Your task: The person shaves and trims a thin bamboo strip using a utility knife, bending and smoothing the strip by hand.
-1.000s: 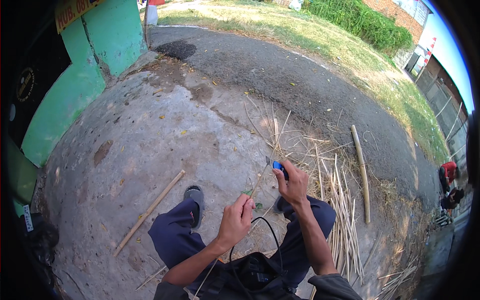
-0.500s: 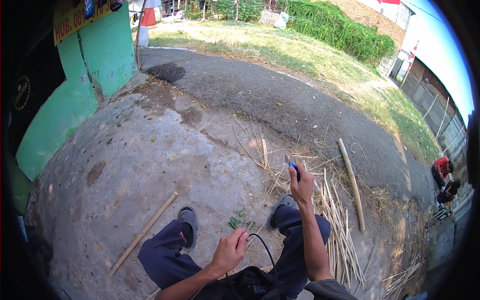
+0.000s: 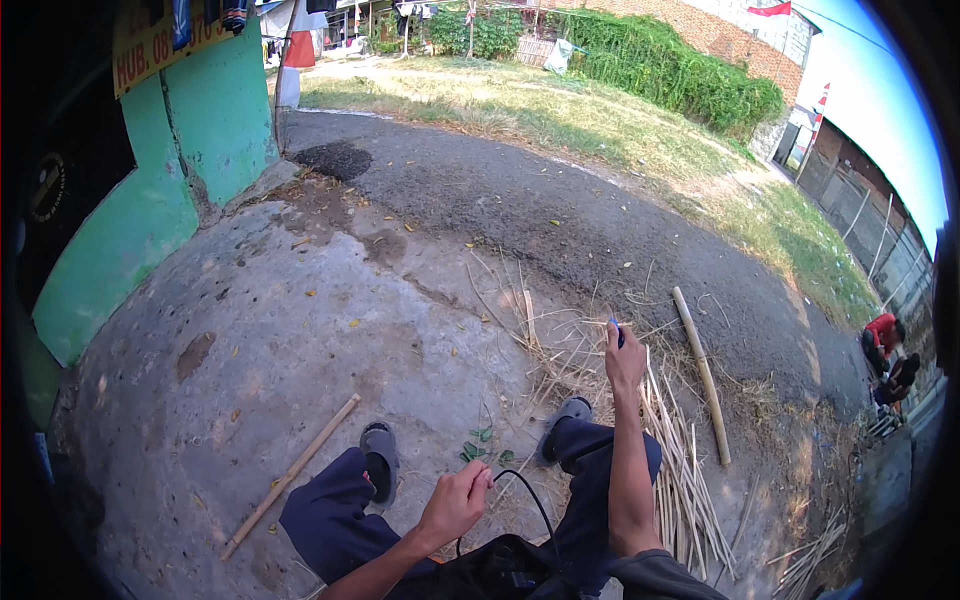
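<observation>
right grip (image 3: 627, 362) farther forward, farther from left grip (image 3: 455, 504), blue knife (image 3: 620, 336) mostly hidden

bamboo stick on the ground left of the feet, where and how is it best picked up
Best gripped, I'd judge, around the middle of the bamboo stick, from above and from its right, where the left hand is nearer than the right. It is long, thin and straight, lying flat on the concrete with nothing across it, so a mid-length grip should balance.

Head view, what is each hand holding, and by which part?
The right hand grips a blue-handled knife by its handle. The left hand is closed, but what it holds, if anything, cannot be told.
</observation>
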A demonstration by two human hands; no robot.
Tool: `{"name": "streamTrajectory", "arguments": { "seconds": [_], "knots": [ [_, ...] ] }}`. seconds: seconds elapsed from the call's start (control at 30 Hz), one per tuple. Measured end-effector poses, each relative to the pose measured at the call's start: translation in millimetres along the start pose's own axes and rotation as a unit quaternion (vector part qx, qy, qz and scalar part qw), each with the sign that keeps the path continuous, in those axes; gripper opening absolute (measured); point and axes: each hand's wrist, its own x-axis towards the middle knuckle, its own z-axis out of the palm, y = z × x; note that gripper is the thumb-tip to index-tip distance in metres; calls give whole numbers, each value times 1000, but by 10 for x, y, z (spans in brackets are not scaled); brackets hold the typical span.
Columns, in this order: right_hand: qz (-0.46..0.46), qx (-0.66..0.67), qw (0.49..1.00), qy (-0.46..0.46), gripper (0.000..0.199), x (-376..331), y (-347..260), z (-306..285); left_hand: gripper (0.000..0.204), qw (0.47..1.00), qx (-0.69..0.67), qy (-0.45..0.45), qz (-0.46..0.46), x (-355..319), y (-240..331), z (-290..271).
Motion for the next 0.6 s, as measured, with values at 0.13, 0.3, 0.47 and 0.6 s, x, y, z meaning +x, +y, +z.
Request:
{"name": "streamTrajectory", "arguments": {
  "seconds": [0.13, 0.3, 0.47, 0.6],
  "knots": [
    [-31, 11, 999, -34, 56, -35, 148, 100, 27, 994, -70, 11, -81, 147, -249, -186],
    [-130, -160, 916, -344, 57, -247, 356, 201, 29, 948, -266, -50, -167, 337, -252, -287],
    [-6, 182, 964, -194, 59, -157, -211, 28, 27, 982, -148, -31, -114, 430, -252, -83],
    [78, 388, 912, -108, 46, -36, -216, 10, 23, 990, -96, -51, -86, 422, -84, 99]
  ]
}}
